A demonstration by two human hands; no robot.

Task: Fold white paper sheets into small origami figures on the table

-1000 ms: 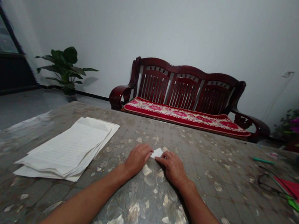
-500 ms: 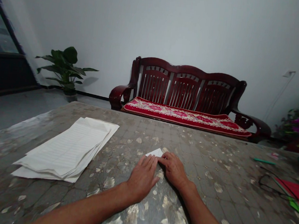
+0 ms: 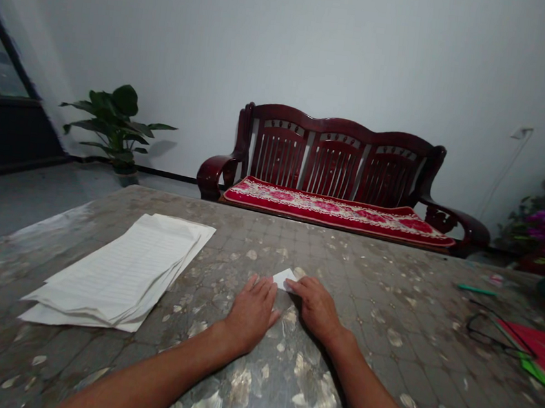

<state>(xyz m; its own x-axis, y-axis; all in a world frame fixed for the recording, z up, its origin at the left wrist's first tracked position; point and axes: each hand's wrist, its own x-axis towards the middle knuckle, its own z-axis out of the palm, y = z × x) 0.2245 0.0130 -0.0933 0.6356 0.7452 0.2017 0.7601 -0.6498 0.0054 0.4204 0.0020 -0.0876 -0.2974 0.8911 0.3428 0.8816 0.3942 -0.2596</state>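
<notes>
A small folded piece of white paper [image 3: 284,277] lies on the patterned table [image 3: 387,320] in front of me. My left hand [image 3: 251,312] rests flat on the table with its fingers stretched out, the fingertips at the paper's left edge. My right hand [image 3: 315,306] lies palm down beside it, fingers together and pressing on the paper's right side. Most of the paper is hidden under the two hands.
A stack of lined white sheets [image 3: 119,272] lies to the left. At the right edge are red and green paper [image 3: 536,355], black-handled scissors [image 3: 484,323] and a green pen [image 3: 475,289]. Behind the table stand a wooden bench [image 3: 339,172] and potted plants [image 3: 115,122].
My left hand slid back toward me and flattened out, then shifted slightly left. The right hand stayed on the paper.
</notes>
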